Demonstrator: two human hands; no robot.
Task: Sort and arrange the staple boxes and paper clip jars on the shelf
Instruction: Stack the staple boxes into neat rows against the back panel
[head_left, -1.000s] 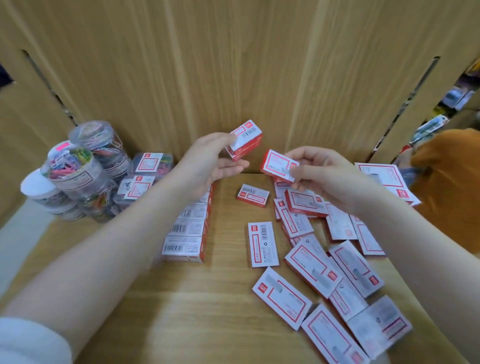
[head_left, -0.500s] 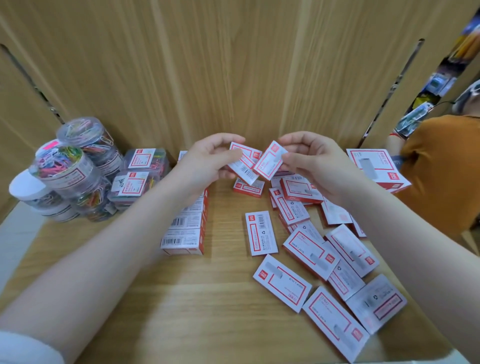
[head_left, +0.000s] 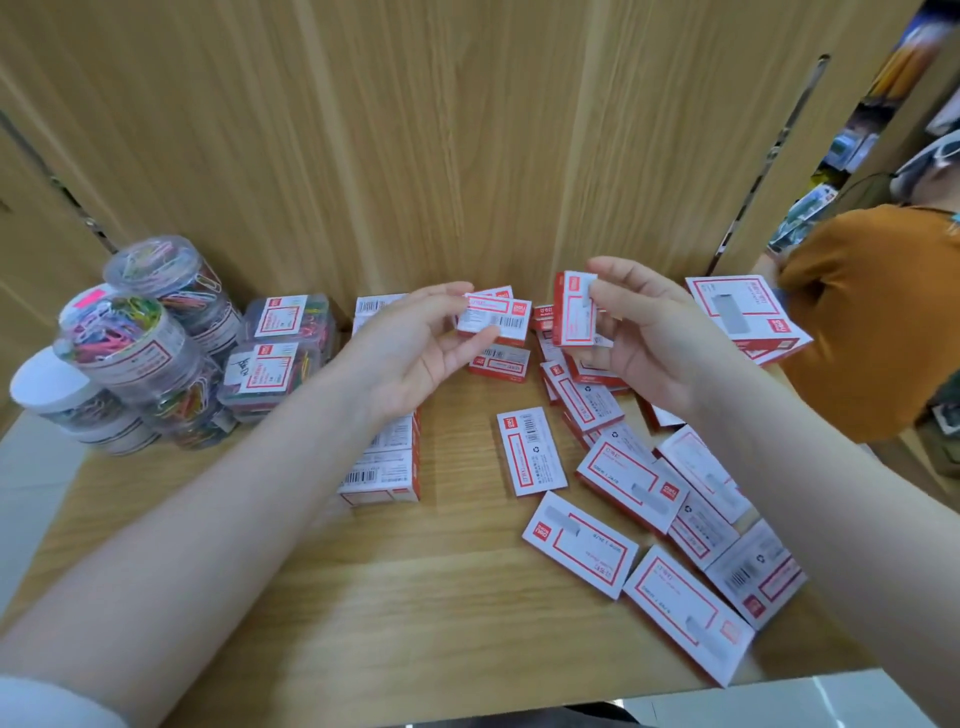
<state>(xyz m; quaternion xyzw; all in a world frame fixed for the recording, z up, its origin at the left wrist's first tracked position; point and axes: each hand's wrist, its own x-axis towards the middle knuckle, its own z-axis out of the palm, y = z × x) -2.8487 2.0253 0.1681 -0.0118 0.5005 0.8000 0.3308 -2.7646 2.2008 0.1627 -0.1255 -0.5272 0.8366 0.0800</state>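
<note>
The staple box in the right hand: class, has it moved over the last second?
Yes. The staple box in the right hand has turned from tilted flat to upright on end, above the loose boxes.

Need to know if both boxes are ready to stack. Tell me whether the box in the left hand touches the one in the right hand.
Apart. The head view shows shelf and loose boxes between the left hand's box and the right hand's box.

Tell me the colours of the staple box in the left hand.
White with red trim and a barcode, on the staple box; head view.
</note>
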